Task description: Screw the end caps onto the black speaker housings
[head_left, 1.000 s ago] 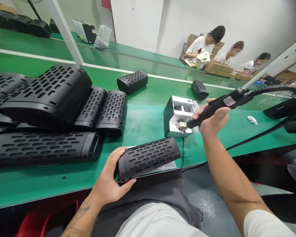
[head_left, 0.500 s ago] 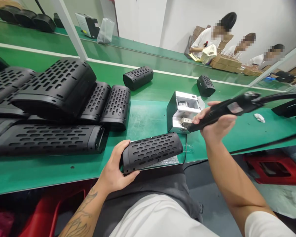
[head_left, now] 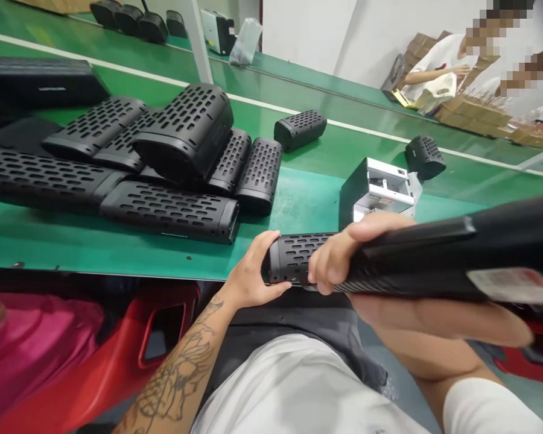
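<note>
Grip, left: I have the left hand (head_left: 253, 277) clasped around the left end of a black slotted housing (head_left: 294, 256), thumb along its near edge, fingers over the far one, spread only as wide as the casing.
Grip, right: my right hand (head_left: 339, 256) is curled firmly around a thick black tool (head_left: 434, 259), with one blurred digit stretched along its underside.
Tool: it runs from the fingers out to the right border, close to the camera, and carries a pale label (head_left: 511, 283). Fingers hide its front end, so I cannot tell whether it touches the housing.
Housing: slotted face up, at the front edge of the green bench (head_left: 303, 193), above the lap; its right part is hidden behind the right hand.
Lap: I look down on a white shirt (head_left: 289, 374) and dark trousers (head_left: 262, 328).
Boxy machine: a white-and-dark device (head_left: 380, 198) sits just beyond the right hand, its lower front covered by that hand.
Stack: more slotted housings (head_left: 163, 208) are heaped on the bench to the left, one lying crosswise on top.
Green strip behind: two single housings (head_left: 300, 129) lie well apart from each other.
Red stool: the seat (head_left: 104, 367) is at lower left, beside a person's pink garment (head_left: 40, 337).
Far side: co-workers in white shirts (head_left: 438, 63) sit near brown cartons (head_left: 470, 117).
</note>
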Demonstrator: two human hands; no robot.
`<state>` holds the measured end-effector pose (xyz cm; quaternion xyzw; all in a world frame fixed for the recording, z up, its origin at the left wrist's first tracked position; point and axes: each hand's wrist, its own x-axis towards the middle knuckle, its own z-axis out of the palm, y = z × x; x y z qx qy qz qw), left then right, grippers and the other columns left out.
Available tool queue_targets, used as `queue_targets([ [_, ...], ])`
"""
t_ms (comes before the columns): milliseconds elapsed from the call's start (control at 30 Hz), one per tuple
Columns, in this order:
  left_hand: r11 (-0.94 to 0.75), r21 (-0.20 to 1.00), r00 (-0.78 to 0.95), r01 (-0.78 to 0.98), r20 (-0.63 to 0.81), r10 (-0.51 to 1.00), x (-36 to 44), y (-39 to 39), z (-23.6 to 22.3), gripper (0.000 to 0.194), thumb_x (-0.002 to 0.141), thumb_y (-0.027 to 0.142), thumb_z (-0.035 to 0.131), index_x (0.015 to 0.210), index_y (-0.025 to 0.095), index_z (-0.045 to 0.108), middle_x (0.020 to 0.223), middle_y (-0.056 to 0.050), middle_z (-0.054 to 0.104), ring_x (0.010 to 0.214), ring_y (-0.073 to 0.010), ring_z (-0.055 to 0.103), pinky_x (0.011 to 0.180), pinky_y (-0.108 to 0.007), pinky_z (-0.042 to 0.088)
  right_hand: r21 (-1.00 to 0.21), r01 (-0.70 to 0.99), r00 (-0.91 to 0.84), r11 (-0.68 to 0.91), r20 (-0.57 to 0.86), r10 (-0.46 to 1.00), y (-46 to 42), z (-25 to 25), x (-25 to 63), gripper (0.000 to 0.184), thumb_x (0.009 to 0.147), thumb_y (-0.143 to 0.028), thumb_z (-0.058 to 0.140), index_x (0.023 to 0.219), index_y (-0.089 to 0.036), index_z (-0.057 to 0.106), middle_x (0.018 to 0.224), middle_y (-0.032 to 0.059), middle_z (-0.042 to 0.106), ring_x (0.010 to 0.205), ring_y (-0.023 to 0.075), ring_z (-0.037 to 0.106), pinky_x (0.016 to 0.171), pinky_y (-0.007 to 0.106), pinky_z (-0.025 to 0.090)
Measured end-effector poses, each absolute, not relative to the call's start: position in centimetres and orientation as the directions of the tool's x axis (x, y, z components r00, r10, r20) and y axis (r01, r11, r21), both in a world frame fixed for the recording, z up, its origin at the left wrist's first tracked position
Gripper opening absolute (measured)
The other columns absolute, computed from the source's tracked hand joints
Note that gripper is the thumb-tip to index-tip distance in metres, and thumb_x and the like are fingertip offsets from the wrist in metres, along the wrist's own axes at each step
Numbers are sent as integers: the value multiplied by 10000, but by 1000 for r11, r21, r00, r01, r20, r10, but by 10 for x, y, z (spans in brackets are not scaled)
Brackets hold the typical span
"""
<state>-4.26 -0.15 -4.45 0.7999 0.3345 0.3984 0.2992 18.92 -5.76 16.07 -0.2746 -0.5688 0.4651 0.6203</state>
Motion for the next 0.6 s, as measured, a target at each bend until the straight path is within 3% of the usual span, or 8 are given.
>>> queue_targets([
  [200,-582,770,451,261,435,779,-38,0,-47,1217,908,432,1033,1933,327,383,1869,-207,569,1727,-479,637,1438,-664,592,-840,-303,-138,450,506,851,-27,145,173,714,982,-981,837,1208,-306,891,738,-21,816,503,206,716,536,387,666],
  [367,-579,778,452,242,438,777,-38,1,-50,1247,903,434,1057,1944,327,379,1891,-204,560,1761,-490,611,1463,-663,575,-837,-305,-130,454,508,851,-24,129,167,697,963,-961,880,1174,-297,902,720,-22,807,490,210,722,533,382,659],
  [600,-595,777,462,205,459,759,-38,3,-53,1242,902,441,1086,1944,365,413,1879,-174,589,1778,-468,592,1462,-673,574,-828,-379,-281,413,529,801,-18,110,170,680,1006,-931,869,1202,-279,858,802,-14,813,550,192,729,587,365,657],
])
